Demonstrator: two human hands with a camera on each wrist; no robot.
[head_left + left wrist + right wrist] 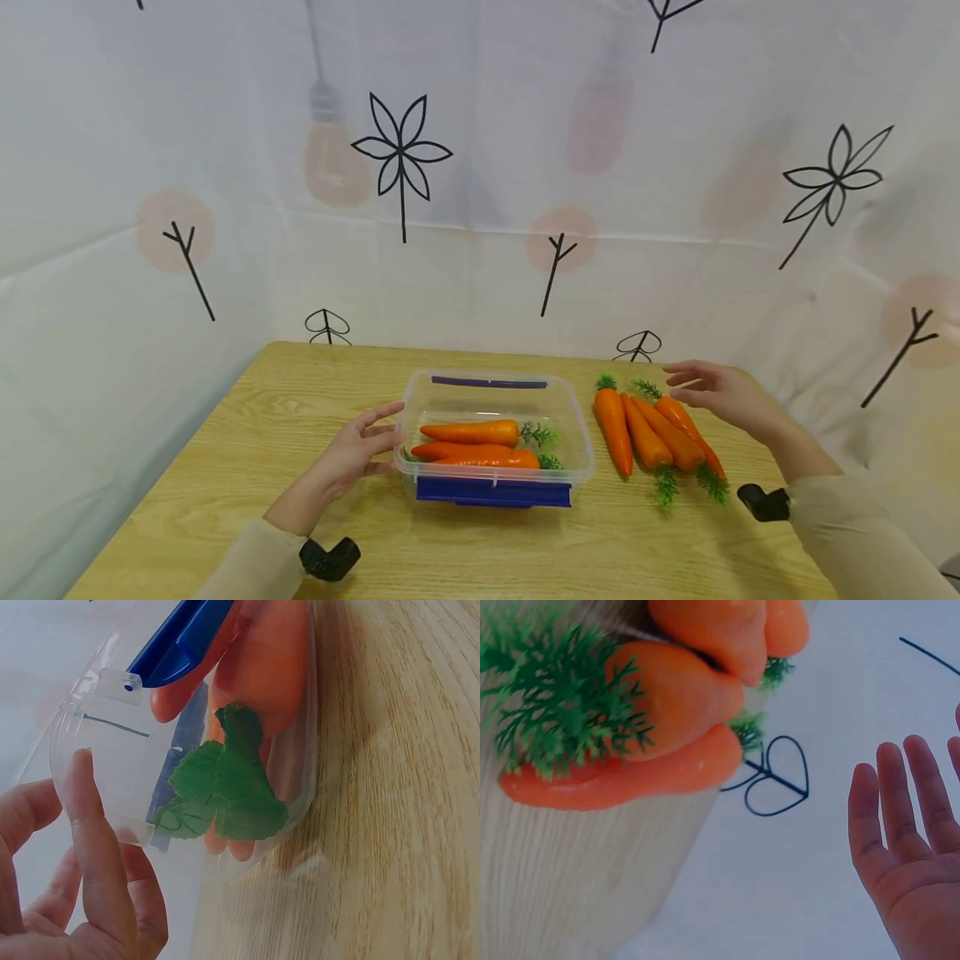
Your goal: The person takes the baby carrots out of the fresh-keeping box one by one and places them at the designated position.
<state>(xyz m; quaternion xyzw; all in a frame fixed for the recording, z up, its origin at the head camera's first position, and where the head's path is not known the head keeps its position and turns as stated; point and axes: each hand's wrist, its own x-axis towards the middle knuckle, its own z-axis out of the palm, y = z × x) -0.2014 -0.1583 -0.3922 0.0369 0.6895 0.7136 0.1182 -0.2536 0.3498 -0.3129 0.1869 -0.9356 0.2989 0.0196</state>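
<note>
A clear plastic food container (495,402) with blue locking clips stands on the wooden table. Inside lie toy carrots with green tops, one carrot (471,432) behind the others, and in the left wrist view green leaves (225,780) show through the wall. My left hand (356,450) rests its loosely spread fingers against the container's left side. To the right of the container lie several more carrots (647,433) in a loose group. Over the far right of this group is my right hand (723,396), fingers extended, palm empty in the right wrist view.
The wooden table (420,550) ends at the back and sides against a white cloth backdrop (480,167) printed with plants and bulbs. A blue front clip (493,492) hangs from the container's near rim.
</note>
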